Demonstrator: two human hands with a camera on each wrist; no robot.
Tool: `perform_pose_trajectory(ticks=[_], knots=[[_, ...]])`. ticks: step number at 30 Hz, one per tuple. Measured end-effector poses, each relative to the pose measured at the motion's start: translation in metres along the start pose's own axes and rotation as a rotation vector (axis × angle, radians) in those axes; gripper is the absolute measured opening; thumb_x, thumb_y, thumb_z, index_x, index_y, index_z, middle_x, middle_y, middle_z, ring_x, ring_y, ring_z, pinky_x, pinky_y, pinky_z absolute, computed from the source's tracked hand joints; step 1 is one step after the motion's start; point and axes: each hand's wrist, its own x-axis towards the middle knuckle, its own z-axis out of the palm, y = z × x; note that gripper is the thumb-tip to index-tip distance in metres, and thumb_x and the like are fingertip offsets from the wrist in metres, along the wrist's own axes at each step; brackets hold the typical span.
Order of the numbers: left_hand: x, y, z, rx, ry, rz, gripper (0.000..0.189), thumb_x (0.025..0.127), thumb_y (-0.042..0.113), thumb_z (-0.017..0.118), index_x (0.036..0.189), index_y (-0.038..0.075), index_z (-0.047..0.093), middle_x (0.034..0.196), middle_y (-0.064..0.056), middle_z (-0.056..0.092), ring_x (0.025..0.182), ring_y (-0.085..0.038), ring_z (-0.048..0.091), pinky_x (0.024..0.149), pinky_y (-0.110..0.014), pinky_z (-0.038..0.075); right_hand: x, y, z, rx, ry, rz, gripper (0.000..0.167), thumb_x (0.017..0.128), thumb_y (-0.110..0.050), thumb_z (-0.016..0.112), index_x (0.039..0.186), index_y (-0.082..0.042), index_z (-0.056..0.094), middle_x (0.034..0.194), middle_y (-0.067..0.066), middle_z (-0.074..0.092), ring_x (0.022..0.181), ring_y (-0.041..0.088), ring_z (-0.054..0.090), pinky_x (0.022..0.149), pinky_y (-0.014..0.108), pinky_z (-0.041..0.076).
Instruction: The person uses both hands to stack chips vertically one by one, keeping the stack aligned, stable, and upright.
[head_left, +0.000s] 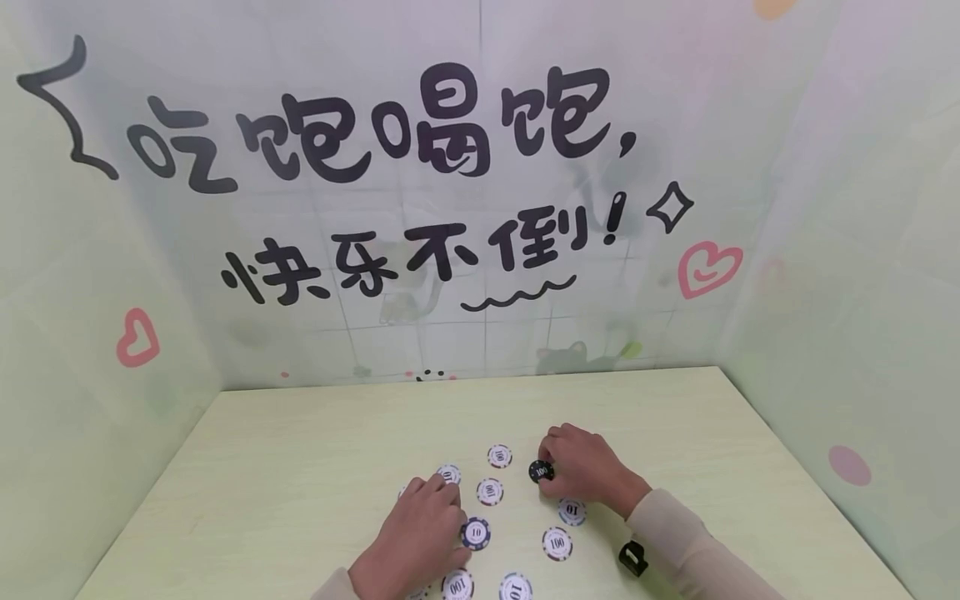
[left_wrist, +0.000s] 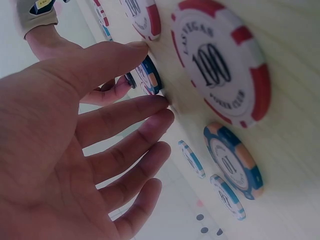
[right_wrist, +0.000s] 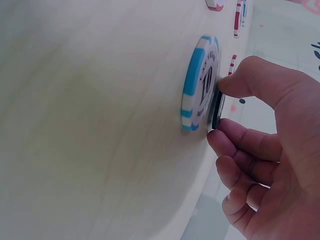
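Observation:
My left hand [head_left: 416, 533] is beside a dark blue poker chip [head_left: 476, 533] marked 10, which lies flat on the table. In the left wrist view, that chip [left_wrist: 151, 75] shows between the thumb and forefinger, which are spread apart. The other fingers are straight and loose. My right hand [head_left: 588, 468] pinches a black poker chip [head_left: 541, 472] marked 100 between thumb and forefinger. The right wrist view shows the black chip [right_wrist: 218, 110] edge-on, low by the tabletop. A light blue and white 10 chip [head_left: 572, 512] lies close by the right hand.
White 100 chips [head_left: 490, 492] with red edges and more 10 chips [head_left: 516, 587] lie scattered around the hands on the pale wooden table [head_left: 300, 467]. Near the right sleeve sits a small black object [head_left: 633, 558]. Printed walls [head_left: 480, 333] enclose the table at the back and sides.

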Motion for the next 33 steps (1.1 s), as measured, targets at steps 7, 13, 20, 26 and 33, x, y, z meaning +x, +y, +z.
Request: perform_pose_trajectory(ticks=[7,13,20,26,33], knots=[[0.0003,0.0006,-0.0001,0.003,-0.009,0.000,0.036,0.090,0.048,0.088,0.094,0.013,0.087,0.102,0.001,0.071,0.094,-0.019,0.056,0.087,-0.041,0.049,-0.0007,0.0001,0.0003,0.005,0.003,0.004,0.023,0.081,-0.025,0.082,0.097,-0.010,0.077,0.089,-0.008,0.060,0.082,0.012,0.050,0.068,0.032,0.048],[0.0006,0.0001,0.0004,0.007,-0.003,0.007,0.035,0.090,0.048,0.088,0.094,0.013,0.086,0.101,0.001,0.071,0.094,-0.019,0.056,0.086,-0.041,0.049,-0.0007,-0.0003,0.0006,0.017,0.005,0.008,0.023,0.080,-0.026,0.082,0.097,-0.012,0.076,0.089,-0.009,0.061,0.081,0.011,0.050,0.067,0.032,0.047],[0.0001,-0.0008,0.0021,0.013,0.004,0.014,0.036,0.089,0.049,0.088,0.093,0.014,0.086,0.101,0.001,0.071,0.095,-0.020,0.057,0.086,-0.042,0.049,-0.0026,-0.0025,0.0014,0.032,0.000,0.004,0.025,0.079,-0.027,0.082,0.097,-0.011,0.077,0.086,-0.010,0.060,0.080,0.010,0.050,0.066,0.031,0.046],[0.0012,-0.0004,0.0018,0.020,-0.005,0.007,0.037,0.089,0.050,0.088,0.094,0.014,0.086,0.102,0.001,0.072,0.095,-0.019,0.057,0.086,-0.041,0.049,-0.0026,-0.0043,0.0014,0.037,0.008,-0.001,0.025,0.079,-0.028,0.082,0.097,-0.011,0.076,0.086,-0.010,0.059,0.080,0.011,0.050,0.067,0.031,0.046],[0.0001,-0.0012,0.0022,0.036,-0.006,0.010,0.039,0.089,0.052,0.088,0.093,0.014,0.085,0.101,0.001,0.071,0.096,-0.020,0.057,0.087,-0.042,0.050,-0.0027,-0.0061,0.0021,0.033,0.001,-0.002,0.026,0.080,-0.030,0.081,0.098,-0.013,0.076,0.086,-0.011,0.059,0.081,0.009,0.049,0.067,0.030,0.046]])
